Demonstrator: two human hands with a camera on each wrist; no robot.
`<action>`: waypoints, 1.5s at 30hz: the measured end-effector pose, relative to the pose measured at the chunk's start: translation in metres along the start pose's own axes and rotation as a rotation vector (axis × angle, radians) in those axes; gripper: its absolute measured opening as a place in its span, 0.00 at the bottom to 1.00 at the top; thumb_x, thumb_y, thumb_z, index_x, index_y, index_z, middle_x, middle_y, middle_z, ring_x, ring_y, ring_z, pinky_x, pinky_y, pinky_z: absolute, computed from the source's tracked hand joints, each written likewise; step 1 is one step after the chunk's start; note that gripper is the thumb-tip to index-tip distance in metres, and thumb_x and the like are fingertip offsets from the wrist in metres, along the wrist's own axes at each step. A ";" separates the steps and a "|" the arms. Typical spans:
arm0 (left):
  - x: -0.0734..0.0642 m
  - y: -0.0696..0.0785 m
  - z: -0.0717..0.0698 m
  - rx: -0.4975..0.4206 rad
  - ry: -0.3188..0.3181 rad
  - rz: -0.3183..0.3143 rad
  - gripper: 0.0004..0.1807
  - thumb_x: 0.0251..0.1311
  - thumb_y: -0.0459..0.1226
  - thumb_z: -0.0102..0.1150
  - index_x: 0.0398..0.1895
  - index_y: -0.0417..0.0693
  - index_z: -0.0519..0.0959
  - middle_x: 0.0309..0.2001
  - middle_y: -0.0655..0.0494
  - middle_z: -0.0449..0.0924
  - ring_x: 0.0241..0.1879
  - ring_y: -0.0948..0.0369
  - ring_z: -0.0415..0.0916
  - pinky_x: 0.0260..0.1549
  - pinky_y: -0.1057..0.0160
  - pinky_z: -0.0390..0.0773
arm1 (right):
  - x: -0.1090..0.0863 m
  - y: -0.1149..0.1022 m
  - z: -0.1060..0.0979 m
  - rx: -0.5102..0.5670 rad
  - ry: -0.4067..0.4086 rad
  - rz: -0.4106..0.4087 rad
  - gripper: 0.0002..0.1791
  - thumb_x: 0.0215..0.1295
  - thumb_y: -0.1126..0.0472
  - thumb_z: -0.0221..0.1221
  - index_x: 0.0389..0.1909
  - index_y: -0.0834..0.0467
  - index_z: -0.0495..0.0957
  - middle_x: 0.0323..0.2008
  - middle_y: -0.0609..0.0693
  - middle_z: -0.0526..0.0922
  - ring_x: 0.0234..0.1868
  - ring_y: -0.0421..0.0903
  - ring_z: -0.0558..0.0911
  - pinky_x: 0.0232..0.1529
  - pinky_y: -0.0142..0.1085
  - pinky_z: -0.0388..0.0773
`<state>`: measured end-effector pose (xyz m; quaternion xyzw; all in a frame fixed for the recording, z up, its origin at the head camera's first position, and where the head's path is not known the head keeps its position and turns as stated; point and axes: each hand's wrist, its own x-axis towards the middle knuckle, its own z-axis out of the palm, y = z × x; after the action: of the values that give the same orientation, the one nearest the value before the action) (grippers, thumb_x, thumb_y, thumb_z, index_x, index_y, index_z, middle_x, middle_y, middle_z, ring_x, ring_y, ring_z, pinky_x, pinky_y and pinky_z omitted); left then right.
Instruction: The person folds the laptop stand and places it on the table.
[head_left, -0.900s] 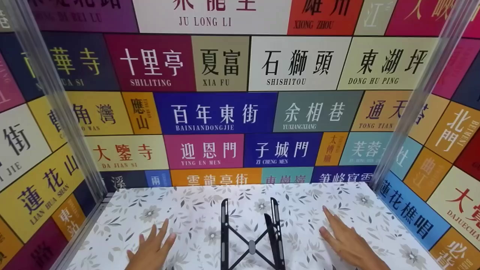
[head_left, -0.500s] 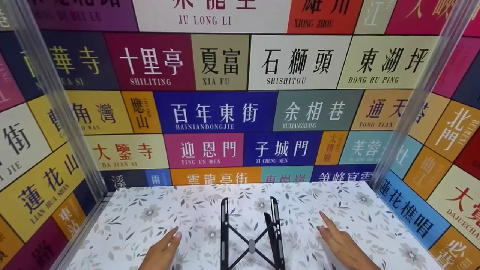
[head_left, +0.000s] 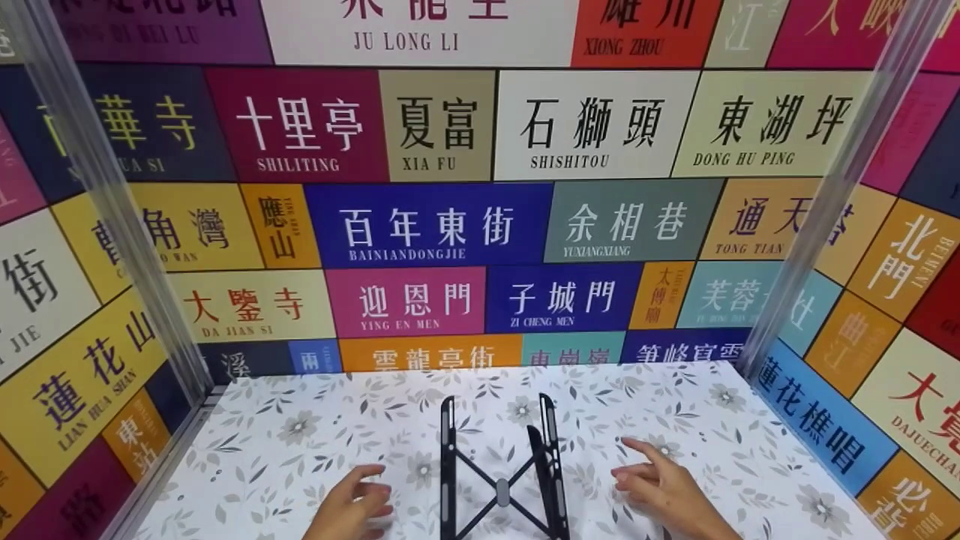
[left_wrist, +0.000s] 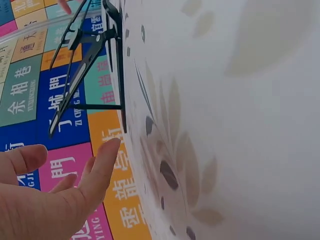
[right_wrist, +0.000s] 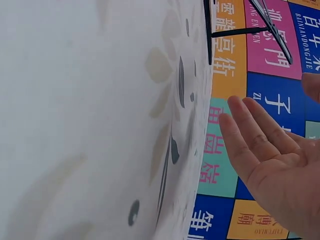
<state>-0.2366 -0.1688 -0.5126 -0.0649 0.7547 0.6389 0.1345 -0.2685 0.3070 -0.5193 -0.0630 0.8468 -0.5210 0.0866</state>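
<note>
A black folding laptop stand point(head_left: 503, 493) with crossed struts and a grey centre hub stands on the table between the two hands. To its left is my left hand point(head_left: 351, 504), its fingers loosely bent and apart from the stand. My right hand point(head_left: 667, 491) hovers on the other side, index finger extended and the others slightly bent, holding nothing. In the left wrist view, the stand point(left_wrist: 75, 39) rises past the spread thumb and fingers of the left hand point(left_wrist: 45, 205). The right wrist view shows the right palm point(right_wrist: 285, 175) with relaxed fingers and part of the stand point(right_wrist: 240, 32).
A white cloth with grey flowers and leaves covers the table point(head_left: 262, 427). Behind and on both sides rise walls point(head_left: 435, 225) of colourful panels with Chinese lettering. Clear upright posts point(head_left: 120, 195) stand at the table's back corners.
Both hands have drawn inward towards the stand, the left moving right and the right slightly left. Their fingers have become more bent. The stand has stayed in place.
</note>
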 end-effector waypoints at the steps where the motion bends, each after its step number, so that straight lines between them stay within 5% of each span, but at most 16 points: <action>1: 0.001 0.000 0.002 -0.013 -0.011 0.000 0.31 0.59 0.37 0.53 0.65 0.38 0.60 0.52 0.38 0.74 0.44 0.49 0.79 0.36 0.48 0.79 | 0.000 0.000 0.001 0.018 -0.013 -0.011 0.40 0.63 0.47 0.57 0.70 0.58 0.52 0.51 0.63 0.79 0.45 0.49 0.83 0.43 0.39 0.80; 8: 0.005 0.001 0.021 -0.029 -0.052 0.005 0.31 0.55 0.34 0.49 0.65 0.38 0.60 0.52 0.36 0.73 0.44 0.50 0.79 0.35 0.48 0.80 | 0.003 0.000 0.011 0.131 -0.120 -0.087 0.35 0.67 0.60 0.52 0.71 0.62 0.49 0.53 0.68 0.76 0.49 0.57 0.81 0.46 0.43 0.79; 16: 0.009 -0.004 0.035 -0.043 -0.107 0.063 0.32 0.52 0.32 0.49 0.64 0.38 0.60 0.51 0.36 0.74 0.43 0.50 0.78 0.34 0.46 0.79 | 0.009 -0.005 0.023 0.136 -0.163 -0.108 0.31 0.68 0.62 0.50 0.70 0.60 0.52 0.52 0.66 0.77 0.50 0.58 0.80 0.45 0.44 0.80; 25: 0.013 -0.007 0.049 -0.078 -0.109 0.088 0.36 0.47 0.31 0.54 0.65 0.43 0.61 0.50 0.39 0.75 0.39 0.51 0.79 0.32 0.48 0.80 | 0.011 -0.011 0.036 0.087 -0.153 -0.215 0.33 0.64 0.61 0.57 0.68 0.57 0.57 0.50 0.66 0.79 0.47 0.54 0.82 0.42 0.34 0.80; 33: 0.017 -0.003 0.058 -0.113 -0.103 0.127 0.34 0.49 0.30 0.54 0.65 0.46 0.62 0.47 0.41 0.75 0.37 0.53 0.80 0.31 0.48 0.79 | 0.015 -0.016 0.046 0.163 -0.162 -0.182 0.36 0.61 0.59 0.60 0.69 0.57 0.57 0.50 0.67 0.79 0.46 0.51 0.83 0.39 0.42 0.81; 45: 0.026 0.004 0.064 -0.116 -0.103 0.089 0.34 0.55 0.30 0.57 0.67 0.46 0.60 0.43 0.42 0.76 0.36 0.54 0.80 0.31 0.48 0.80 | 0.019 -0.024 0.064 0.197 -0.119 -0.132 0.36 0.57 0.60 0.64 0.66 0.58 0.63 0.44 0.62 0.81 0.42 0.54 0.83 0.38 0.48 0.81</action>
<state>-0.2546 -0.1032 -0.5260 -0.0061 0.7106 0.6894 0.1404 -0.2730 0.2369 -0.5271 -0.1403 0.7791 -0.6014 0.1080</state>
